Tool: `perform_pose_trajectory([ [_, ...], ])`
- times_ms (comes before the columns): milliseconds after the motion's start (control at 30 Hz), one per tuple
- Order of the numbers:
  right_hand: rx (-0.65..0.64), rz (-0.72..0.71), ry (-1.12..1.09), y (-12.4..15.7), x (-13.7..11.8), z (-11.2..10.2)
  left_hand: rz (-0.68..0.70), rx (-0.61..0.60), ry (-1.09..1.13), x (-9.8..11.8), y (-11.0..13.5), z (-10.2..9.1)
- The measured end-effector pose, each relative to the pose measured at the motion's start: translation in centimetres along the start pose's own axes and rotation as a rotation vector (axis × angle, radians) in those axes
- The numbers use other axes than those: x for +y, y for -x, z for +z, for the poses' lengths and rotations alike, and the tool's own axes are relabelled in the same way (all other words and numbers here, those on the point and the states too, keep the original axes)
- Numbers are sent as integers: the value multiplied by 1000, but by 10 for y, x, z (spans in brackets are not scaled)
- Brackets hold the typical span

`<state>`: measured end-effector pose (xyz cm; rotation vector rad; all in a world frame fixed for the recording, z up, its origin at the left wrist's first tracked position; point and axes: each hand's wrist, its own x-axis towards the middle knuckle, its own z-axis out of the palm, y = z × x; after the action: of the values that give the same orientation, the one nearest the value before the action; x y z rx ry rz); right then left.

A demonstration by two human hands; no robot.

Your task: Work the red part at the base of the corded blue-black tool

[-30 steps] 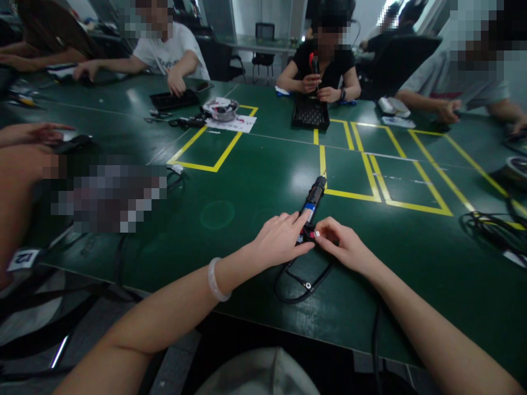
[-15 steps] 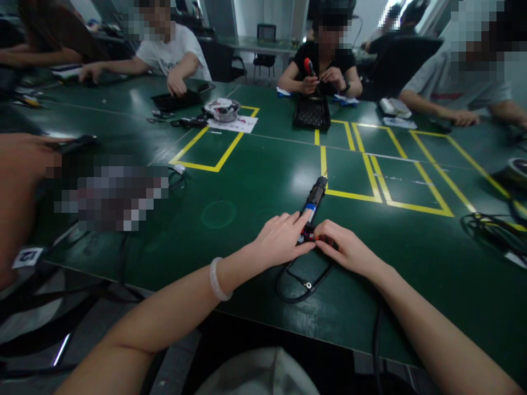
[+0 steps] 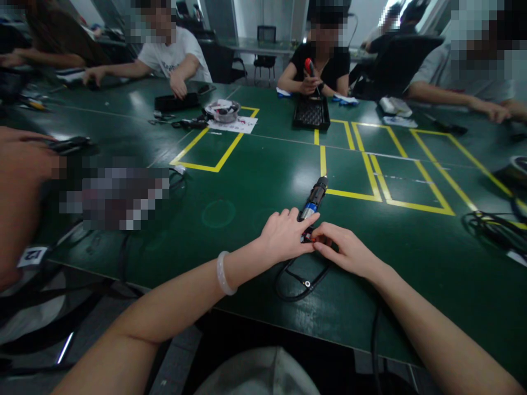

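Note:
An electric screwdriver (image 3: pixel 316 193) with its casing open lies on the green table, its tip pointing away from me; a blue and silver motor section and small wiring show. My left hand (image 3: pixel 284 235) lies over its rear part and holds it down, the index finger and thumb stretched to the right around the exposed wiring. Beside it, my right hand (image 3: pixel 349 249) pinches at a small red wire (image 3: pixel 313 240) at the tool's back end; the fingertips partly hide it. A black cable (image 3: pixel 284 296) loops toward me below the hands, with a ring terminal (image 3: pixel 307 284) inside the loop.
Yellow tape (image 3: pixel 354 193) marks rectangles on the table. Ahead are a black tray (image 3: pixel 312 114) and a clear bowl (image 3: pixel 224 111) of parts on paper. Coiled cables (image 3: pixel 494 233) lie at the right. Several co-workers sit around, one person's arm (image 3: pixel 24 164) close on my left.
My left hand has shifted slightly, and its index finger now points more to the right, exposing more of the motor section. My right hand stays at the wiring, nearly unmoved.

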<state>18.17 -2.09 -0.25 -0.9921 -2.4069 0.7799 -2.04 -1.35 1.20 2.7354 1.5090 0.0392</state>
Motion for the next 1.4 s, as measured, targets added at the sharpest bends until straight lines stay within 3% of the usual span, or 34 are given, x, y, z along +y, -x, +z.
perform_pose_trajectory([
  [167, 12, -15, 31, 0, 0, 1, 13, -56, 8, 2, -11, -2],
  [367, 111, 23, 75, 0, 6, 3, 22, 1, -26, 1, -14, 1],
  [600, 236, 51, 68, 2, 14, -1, -23, 9, -104, -26, -17, 1],
  [800, 224, 57, 64, 3, 16, -1, -150, -54, -182, -84, -24, -5],
  [1200, 170, 61, 64, 1, 19, 1, -539, -278, -197, -249, -47, -11],
  [1300, 172, 58, 61, 1, 17, 1, -587, -247, -187, -277, -47, -10],
  [1400, 175, 58, 69, 1, 18, 2, -633, -158, -180, -287, -44, -6],
])
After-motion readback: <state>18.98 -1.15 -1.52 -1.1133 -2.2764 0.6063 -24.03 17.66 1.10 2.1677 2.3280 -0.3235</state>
